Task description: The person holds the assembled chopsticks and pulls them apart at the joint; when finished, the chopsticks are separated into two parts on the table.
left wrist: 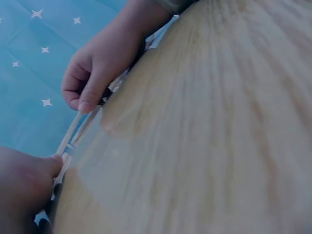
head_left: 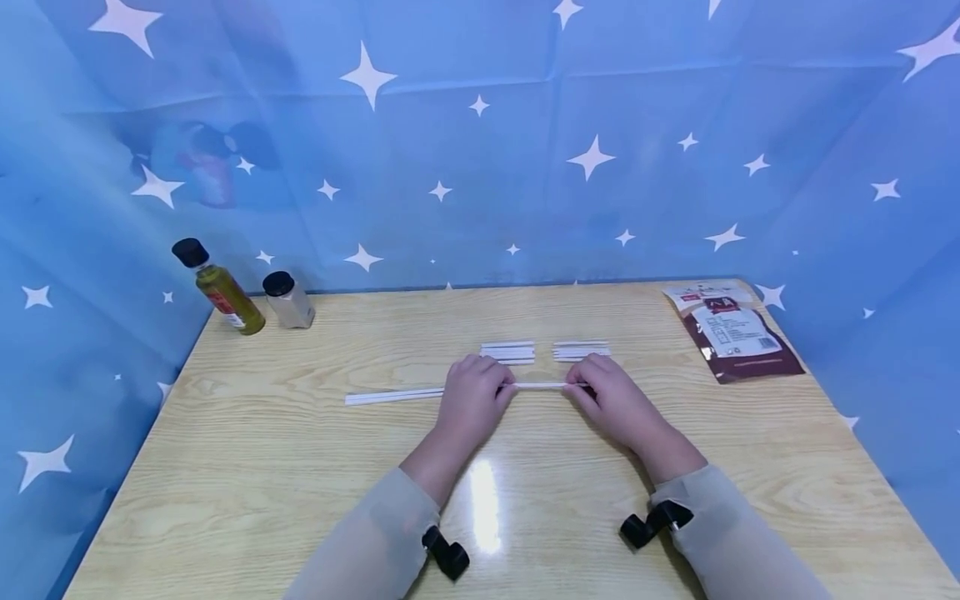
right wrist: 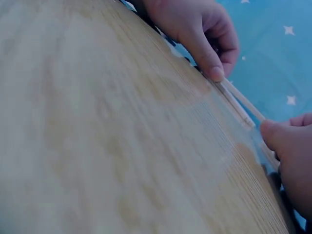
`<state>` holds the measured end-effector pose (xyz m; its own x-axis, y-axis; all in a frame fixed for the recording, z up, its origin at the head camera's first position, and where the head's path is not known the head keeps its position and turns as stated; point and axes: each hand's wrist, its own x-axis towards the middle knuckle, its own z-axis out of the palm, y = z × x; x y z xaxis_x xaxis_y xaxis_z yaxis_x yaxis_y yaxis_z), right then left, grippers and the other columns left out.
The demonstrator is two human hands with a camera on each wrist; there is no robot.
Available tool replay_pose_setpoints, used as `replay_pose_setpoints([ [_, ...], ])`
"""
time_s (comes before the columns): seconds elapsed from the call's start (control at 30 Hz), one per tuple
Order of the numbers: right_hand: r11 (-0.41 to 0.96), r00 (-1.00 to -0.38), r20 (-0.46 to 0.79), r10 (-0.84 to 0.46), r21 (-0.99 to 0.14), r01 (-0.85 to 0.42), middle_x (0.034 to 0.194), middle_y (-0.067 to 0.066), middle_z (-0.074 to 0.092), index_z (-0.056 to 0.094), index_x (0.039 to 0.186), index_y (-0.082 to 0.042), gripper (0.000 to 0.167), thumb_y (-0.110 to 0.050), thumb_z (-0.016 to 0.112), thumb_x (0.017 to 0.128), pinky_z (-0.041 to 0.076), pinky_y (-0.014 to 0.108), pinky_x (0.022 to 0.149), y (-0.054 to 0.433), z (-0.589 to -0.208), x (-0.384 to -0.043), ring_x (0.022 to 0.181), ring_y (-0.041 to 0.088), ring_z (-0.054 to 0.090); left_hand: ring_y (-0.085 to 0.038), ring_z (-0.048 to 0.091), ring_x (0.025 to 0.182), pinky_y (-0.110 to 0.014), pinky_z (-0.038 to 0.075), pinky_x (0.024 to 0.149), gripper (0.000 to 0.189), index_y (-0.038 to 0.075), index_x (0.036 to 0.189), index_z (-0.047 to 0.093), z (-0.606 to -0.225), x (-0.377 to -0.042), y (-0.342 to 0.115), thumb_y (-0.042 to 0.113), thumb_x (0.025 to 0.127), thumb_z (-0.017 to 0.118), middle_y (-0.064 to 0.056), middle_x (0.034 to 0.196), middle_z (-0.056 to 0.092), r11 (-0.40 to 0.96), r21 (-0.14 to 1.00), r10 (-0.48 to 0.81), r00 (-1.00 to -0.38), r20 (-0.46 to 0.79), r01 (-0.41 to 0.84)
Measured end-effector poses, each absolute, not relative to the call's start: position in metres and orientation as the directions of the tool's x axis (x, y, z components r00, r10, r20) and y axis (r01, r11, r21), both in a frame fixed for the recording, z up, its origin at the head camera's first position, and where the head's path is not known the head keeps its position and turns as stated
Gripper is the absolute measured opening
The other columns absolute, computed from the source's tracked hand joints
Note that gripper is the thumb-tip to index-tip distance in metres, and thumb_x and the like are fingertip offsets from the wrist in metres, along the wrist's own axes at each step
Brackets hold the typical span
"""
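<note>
A thin white stick (head_left: 540, 385) runs level between my two hands, just above or on the wooden table. My left hand (head_left: 468, 396) pinches it on the left, thumb against curled fingers. On the right, my right hand (head_left: 611, 400) grips the same stick; the left wrist view shows its thumb (left wrist: 87, 103) pressing on the stick. Longer white sticks (head_left: 390, 397) lie to the left, their right ends hidden behind the left hand. Beyond the hands rest two rows of short white sticks, a left row (head_left: 507, 352) and a right row (head_left: 581, 352).
At the back left stand an oil bottle (head_left: 228, 296) with a black cap and a small black-lidded jar (head_left: 291, 304). A dark red and white packet (head_left: 738, 333) lies at the back right. A blue star-patterned cloth (head_left: 480, 167) hangs behind the table (head_left: 262, 475).
</note>
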<state>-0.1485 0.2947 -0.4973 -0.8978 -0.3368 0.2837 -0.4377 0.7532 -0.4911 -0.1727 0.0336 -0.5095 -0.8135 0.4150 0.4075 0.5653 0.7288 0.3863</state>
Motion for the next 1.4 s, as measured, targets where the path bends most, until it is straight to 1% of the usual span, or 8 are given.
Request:
replay_pose_setpoints([
  [0.17, 0.743, -0.9, 0.267, -0.344, -0.509, -0.435, 0.095, -0.004, 0.061, 0.07, 0.098, -0.014, 0.006, -0.013, 0.075, 0.102, 0.05, 0.042, 0.079, 0.2907, -0.4982, -0.1442, 0.088, 0.016, 0.054, -0.018, 0.063, 0.097, -0.04, 0.05, 0.088, 0.007, 0.019, 0.1, 0.078, -0.5123, -0.1677, 0.0285, 0.026, 0.1, 0.077, 0.008, 0.103, 0.074, 0.705, 0.388, 0.437, -0.795, 0.421, 0.593],
  [0.27, 0.726, -0.883, 0.303, -0.358, -0.504, -0.467, 0.097, -0.004, 0.064, 0.075, 0.1, -0.014, 0.003, -0.012, 0.076, 0.101, 0.051, 0.042, 0.08, 0.2906, -0.5004, -0.144, 0.091, 0.016, 0.057, -0.019, 0.064, 0.097, -0.04, 0.05, 0.086, 0.008, 0.018, 0.101, 0.078, -0.513, -0.1663, 0.0276, 0.025, 0.101, 0.076, 0.007, 0.104, 0.075, 0.705, 0.387, 0.433, -0.793, 0.429, 0.594],
  [0.43, 0.707, -0.857, 0.373, -0.355, -0.492, -0.507, 0.098, -0.005, 0.067, 0.079, 0.102, -0.014, 0.008, -0.008, 0.078, 0.098, 0.052, 0.043, 0.08, 0.2948, -0.5023, -0.145, 0.093, 0.016, 0.06, -0.017, 0.065, 0.097, -0.039, 0.05, 0.085, 0.005, 0.02, 0.101, 0.081, -0.5129, -0.1671, 0.0305, 0.023, 0.099, 0.078, 0.009, 0.104, 0.076, 0.687, 0.408, 0.418, -0.786, 0.456, 0.602],
  [0.67, 0.699, -0.865, 0.362, -0.346, -0.515, -0.495, 0.098, -0.005, 0.068, 0.079, 0.102, -0.014, 0.006, -0.009, 0.076, 0.1, 0.052, 0.044, 0.08, 0.2941, -0.5005, -0.1479, 0.093, 0.016, 0.061, -0.017, 0.065, 0.098, -0.04, 0.049, 0.086, 0.004, 0.022, 0.101, 0.082, -0.5096, -0.1672, 0.0314, 0.023, 0.098, 0.079, 0.01, 0.104, 0.077, 0.7, 0.423, 0.398, -0.807, 0.436, 0.574],
  [0.8, 0.69, -0.865, 0.366, -0.342, -0.527, -0.496, 0.098, -0.004, 0.068, 0.079, 0.102, -0.012, 0.005, -0.009, 0.076, 0.1, 0.052, 0.043, 0.079, 0.2913, -0.4984, -0.1501, 0.092, 0.016, 0.061, -0.017, 0.065, 0.1, -0.042, 0.047, 0.088, 0.004, 0.022, 0.101, 0.082, -0.5084, -0.1679, 0.03, 0.023, 0.098, 0.079, 0.009, 0.106, 0.077, 0.718, 0.427, 0.38, -0.823, 0.422, 0.55],
  [1.0, 0.683, -0.861, 0.382, -0.337, -0.53, -0.502, 0.096, -0.006, 0.067, 0.08, 0.1, -0.011, 0.004, -0.013, 0.077, 0.101, 0.049, 0.037, 0.074, 0.2926, -0.5009, -0.1526, 0.086, 0.012, 0.057, -0.018, 0.064, 0.099, -0.039, 0.049, 0.088, 0.005, 0.02, 0.102, 0.082, -0.5107, -0.1693, 0.0304, 0.021, 0.099, 0.078, 0.006, 0.106, 0.076, 0.708, 0.448, 0.378, -0.829, 0.413, 0.546],
  [1.27, 0.688, -0.865, 0.387, -0.32, -0.533, -0.493, 0.092, -0.008, 0.066, 0.081, 0.1, -0.009, 0.009, -0.017, 0.077, 0.1, 0.046, 0.033, 0.069, 0.2966, -0.5027, -0.1529, 0.079, 0.009, 0.052, -0.017, 0.064, 0.098, -0.037, 0.05, 0.093, 0.005, 0.017, 0.102, 0.081, -0.5115, -0.172, 0.0317, 0.018, 0.1, 0.077, 0.004, 0.104, 0.075, 0.673, 0.475, 0.395, -0.818, 0.418, 0.567],
  [1.4, 0.704, -0.866, 0.388, -0.315, -0.516, -0.488, 0.091, -0.008, 0.067, 0.082, 0.099, -0.011, 0.003, -0.013, 0.08, 0.098, 0.047, 0.034, 0.069, 0.2962, -0.5012, -0.1518, 0.079, 0.009, 0.053, -0.018, 0.065, 0.096, -0.035, 0.051, 0.092, 0.004, 0.014, 0.101, 0.081, -0.5114, -0.1725, 0.0316, 0.015, 0.099, 0.078, 0.002, 0.101, 0.075, 0.649, 0.489, 0.406, -0.809, 0.425, 0.583],
])
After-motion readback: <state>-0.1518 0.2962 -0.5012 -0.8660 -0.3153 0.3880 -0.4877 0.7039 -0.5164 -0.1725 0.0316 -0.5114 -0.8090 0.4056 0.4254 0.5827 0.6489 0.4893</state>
